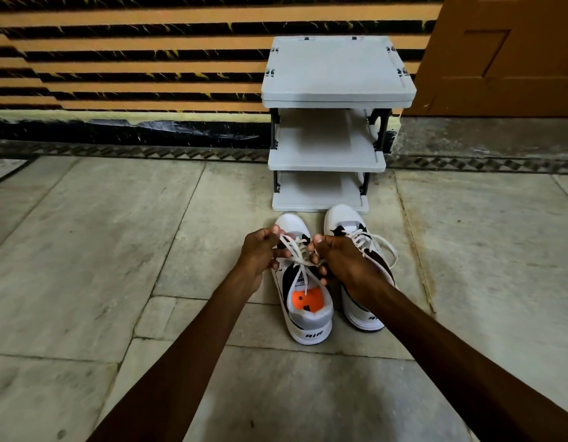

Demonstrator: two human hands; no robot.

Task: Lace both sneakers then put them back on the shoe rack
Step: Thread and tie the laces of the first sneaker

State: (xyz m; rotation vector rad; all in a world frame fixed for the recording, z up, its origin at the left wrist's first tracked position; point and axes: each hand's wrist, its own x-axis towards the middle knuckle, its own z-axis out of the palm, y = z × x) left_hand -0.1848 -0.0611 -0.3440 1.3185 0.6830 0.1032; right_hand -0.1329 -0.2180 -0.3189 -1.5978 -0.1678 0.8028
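Hands [260,253] [340,260] each pinch a lace end [300,250] over the left sneaker [311,317] — advise even tension, crossing snug before knotting.

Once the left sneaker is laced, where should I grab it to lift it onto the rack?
Probably at the heel collar of the left sneaker, coming from above and behind. Its heel faces you and its toe points at the shoe rack, and the open collar gives fingers an edge to pinch. Both hands now hold its laces.

Floor: pale grey stone slabs [85,250] with dark joints
Wall: orange-and-black striped wall [132,59] (yellow flecks in the black)
Door: brown panelled wooden door [505,52], far right
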